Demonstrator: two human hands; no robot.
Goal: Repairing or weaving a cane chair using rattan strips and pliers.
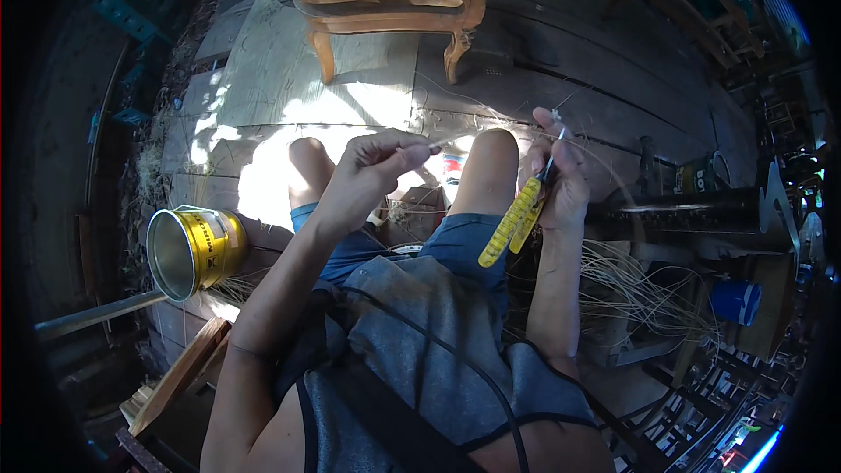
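The wooden chair [385, 24] is cut off above, and the strand [457, 137] blurs.

The floor [561, 52] consists of wide dark planks, with a paler flat panel [263, 79] laid over them left of centre. A wooden chair [385, 24] stands with one front leg on the panel and the other on the planks. Yellow bucket [223, 250]: left side; pale, thin strands [635, 289]: right side, underside hidden.

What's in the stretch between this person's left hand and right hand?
In the head view, a thin pale strand runs from the left hand toward the right hand; the right knee also shows between them.
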